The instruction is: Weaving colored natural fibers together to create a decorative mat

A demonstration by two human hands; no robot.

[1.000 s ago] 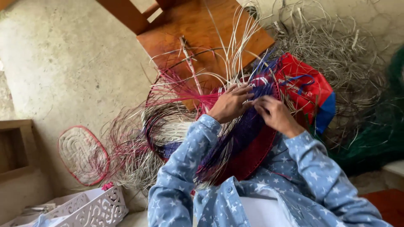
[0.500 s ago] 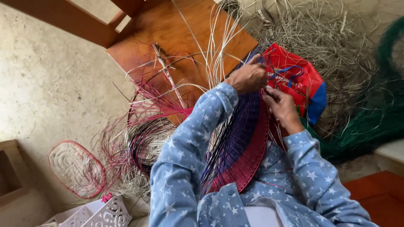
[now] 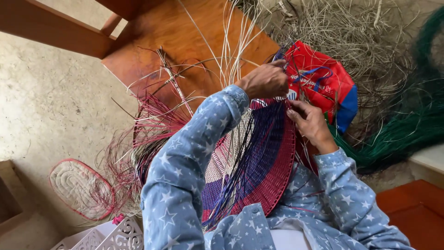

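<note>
Left hand: clenched on thin strands at the top edge of the woven piece.
Right hand: fingers pinching the rim just below and beside the left hand.
Woven piece: purple and pink, propped on the lap beneath both hands; probably light, springy, best held at the firm rim.
Loose canes: pale, stiff, fanning above the hands, likely to snag.
Red bag: just behind the hands.
Green bundle: well right.
Oval mat: far left, on the floor.

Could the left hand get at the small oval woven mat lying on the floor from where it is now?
Probably not without letting go. The left hand is up at the top edge of the woven panel, pinching strands, while the oval mat lies far down on the floor beyond loose pink strands.
</note>
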